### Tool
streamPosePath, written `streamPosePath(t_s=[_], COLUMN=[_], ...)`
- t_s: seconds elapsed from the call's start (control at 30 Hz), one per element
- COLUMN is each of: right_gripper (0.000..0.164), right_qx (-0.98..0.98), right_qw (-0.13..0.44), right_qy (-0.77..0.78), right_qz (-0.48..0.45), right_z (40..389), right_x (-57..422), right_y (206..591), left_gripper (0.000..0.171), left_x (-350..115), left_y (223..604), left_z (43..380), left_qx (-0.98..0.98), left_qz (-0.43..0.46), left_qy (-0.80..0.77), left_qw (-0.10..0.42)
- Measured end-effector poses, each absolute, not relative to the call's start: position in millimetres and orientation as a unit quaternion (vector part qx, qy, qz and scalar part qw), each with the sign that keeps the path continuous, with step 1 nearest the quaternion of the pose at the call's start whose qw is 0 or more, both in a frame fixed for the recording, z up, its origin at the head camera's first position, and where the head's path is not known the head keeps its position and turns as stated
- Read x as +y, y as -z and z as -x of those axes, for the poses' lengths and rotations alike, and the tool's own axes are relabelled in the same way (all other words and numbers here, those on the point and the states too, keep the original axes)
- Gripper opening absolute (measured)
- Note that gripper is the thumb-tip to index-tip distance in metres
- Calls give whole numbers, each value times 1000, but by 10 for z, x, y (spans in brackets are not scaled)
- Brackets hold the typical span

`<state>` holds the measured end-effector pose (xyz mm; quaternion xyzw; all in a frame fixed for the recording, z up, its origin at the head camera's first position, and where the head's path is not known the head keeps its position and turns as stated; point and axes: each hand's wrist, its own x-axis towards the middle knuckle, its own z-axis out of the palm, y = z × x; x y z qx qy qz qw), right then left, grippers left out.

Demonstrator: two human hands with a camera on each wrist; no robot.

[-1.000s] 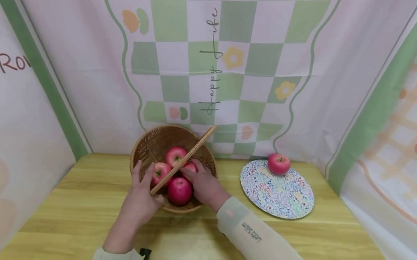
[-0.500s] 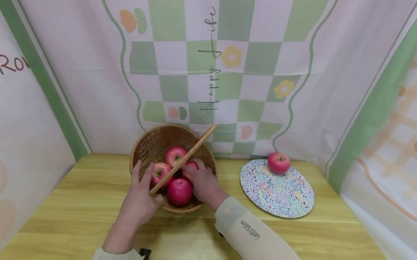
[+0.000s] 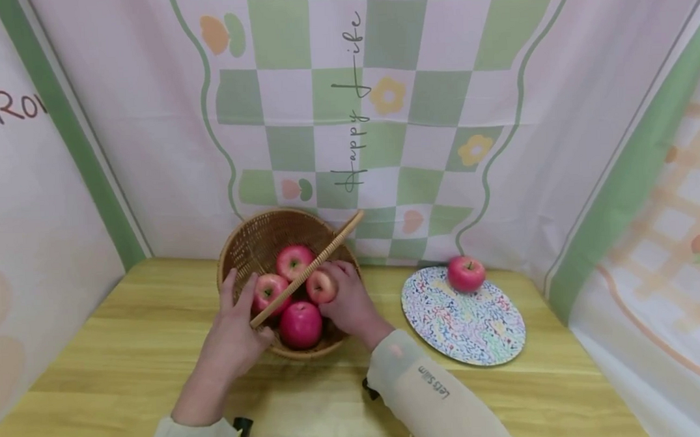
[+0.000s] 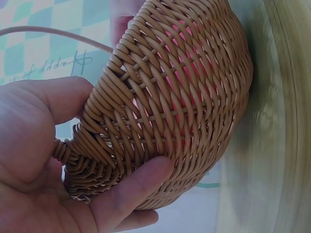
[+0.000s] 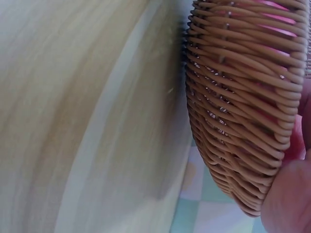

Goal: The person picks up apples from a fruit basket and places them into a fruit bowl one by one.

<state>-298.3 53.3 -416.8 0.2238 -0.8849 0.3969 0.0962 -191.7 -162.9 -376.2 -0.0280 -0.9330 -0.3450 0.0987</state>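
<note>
A brown wicker basket (image 3: 247,244) stands on the table with several red apples inside and its thin handle (image 3: 329,249) slanting over them. My left hand (image 3: 236,334) holds the basket's near left rim; in the left wrist view its thumb and fingers lie on either side of the woven wall (image 4: 160,111). Inside the basket, my right hand (image 3: 355,309) grips an apple (image 3: 320,287) at the right. Beside that fruit lie a darker apple (image 3: 300,325), a left apple (image 3: 270,292) and a rear apple (image 3: 294,261). The basket wall hides much in the right wrist view.
To the right lies an oval speckled plate (image 3: 466,331), with one apple (image 3: 466,274) on its far edge. A printed checkered cloth (image 3: 345,101) hangs behind the wooden table (image 3: 98,360). Dark straps show near both sleeves.
My right hand has shifted its grip, and its apple has turned and sits slightly higher and more to the right, more of it showing. The left hand has stayed on the rim.
</note>
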Motion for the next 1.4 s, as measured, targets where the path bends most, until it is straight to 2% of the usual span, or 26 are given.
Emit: streamPosePath(t_s=[0.27,0.47,0.83,1.2,1.4], right_gripper=[78,74,77,87,88], right_qx=[-854,-842,-793,-626,-564], right_qw=[104,86,69,-36,-66], right_qy=[-458,-490,-581,-769,-817], right_qz=[-223,-210,-171,-120,-105], right_z=[3021,3045,3037,3020,2964], right_x=[574,585,630,647,637], right_y=[4135,4107,4117,4076,4030], left_gripper=[98,97,98,97,96], left_x=[-1630,-1639,-1647,-1707,-1712], left_y=[3761,3761,3772,3787,3793], left_z=[1930,1938,1937,1928,1922], left_qx=[-934,-936,-937,-925,-923], left_qz=[32,31,25,16,6], left_qy=[339,334,334,370,379], left_qw=[105,105,102,81,63])
